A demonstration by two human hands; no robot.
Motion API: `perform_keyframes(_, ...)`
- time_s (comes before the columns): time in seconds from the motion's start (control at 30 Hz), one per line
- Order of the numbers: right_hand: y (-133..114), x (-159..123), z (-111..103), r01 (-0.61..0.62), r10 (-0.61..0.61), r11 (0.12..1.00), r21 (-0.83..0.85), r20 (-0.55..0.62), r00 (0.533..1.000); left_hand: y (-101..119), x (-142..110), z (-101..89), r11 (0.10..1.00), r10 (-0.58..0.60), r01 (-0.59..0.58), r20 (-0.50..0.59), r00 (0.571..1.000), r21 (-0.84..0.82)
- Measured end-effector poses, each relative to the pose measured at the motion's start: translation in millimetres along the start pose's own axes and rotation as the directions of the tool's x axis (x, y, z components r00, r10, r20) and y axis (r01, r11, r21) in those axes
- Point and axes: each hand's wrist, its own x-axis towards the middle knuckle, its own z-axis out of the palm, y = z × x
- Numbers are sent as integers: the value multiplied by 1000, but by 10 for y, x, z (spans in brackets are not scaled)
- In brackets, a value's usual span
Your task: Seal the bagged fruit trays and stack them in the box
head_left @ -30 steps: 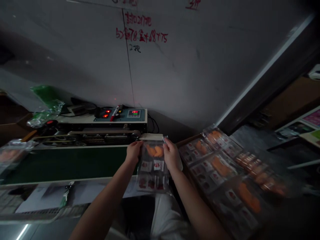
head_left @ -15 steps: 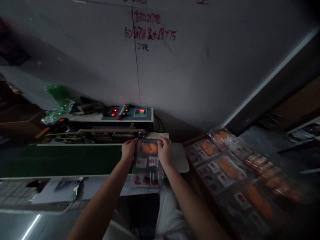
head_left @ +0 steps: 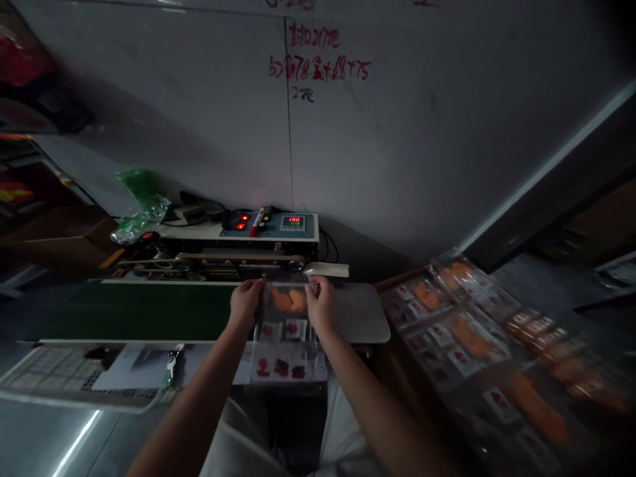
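Note:
A clear plastic bag [head_left: 284, 331] with orange pieces and small red-and-white packets lies flat between my hands. My left hand [head_left: 245, 303] pinches its top left corner. At the top right corner my right hand [head_left: 321, 306] is closed on it. The bag's top edge sits at the entry of the band sealer [head_left: 233, 255], whose control panel [head_left: 271, 225] shows lit red lamps and a display. The sealer's green conveyor belt [head_left: 144, 311] stretches to the left.
A brown box [head_left: 397, 278] at the right holds several filled bags [head_left: 447, 324] of the same kind. A white infeed plate [head_left: 362, 315] lies beside my right hand. Green plastic wrap [head_left: 136, 205] rests at the sealer's far left. Papers [head_left: 124, 368] lie on the near ledge.
Both hands have carried the bag leftward along the sealer's front, so its top edge now lies closer to the sealer's entry. The camera has also turned to the left.

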Motion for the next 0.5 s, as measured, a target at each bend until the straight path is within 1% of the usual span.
perform_keyframes(0.1,-41,-107,-302,47,-53,997,61,91,994,45,-258,-27,992,-80,93,144,986,-84)
perform_keyframes(0.17,-59,-118,-510,74,-85,993,94,112,990,50,-365,38,983,-101,128,199,975,-128)
perform_keyframes(0.2,-61,-104,-602,77,-86,992,96,100,991,45,-388,96,979,-107,140,210,972,-147)
perform_keyframes(0.27,-47,-49,-753,66,-69,996,57,53,996,23,-383,256,970,-130,170,219,967,-173)
perform_keyframes(0.33,-7,26,-865,60,-60,998,-19,-9,998,-3,-335,449,961,-163,205,221,962,-183)
perform_keyframes(0.4,51,106,-940,59,-65,995,-80,-63,996,-26,-274,646,955,-189,231,220,957,-186)
perform_keyframes(0.5,144,219,-982,25,-38,994,-109,-120,992,-49,-191,896,951,-196,239,212,957,-199)
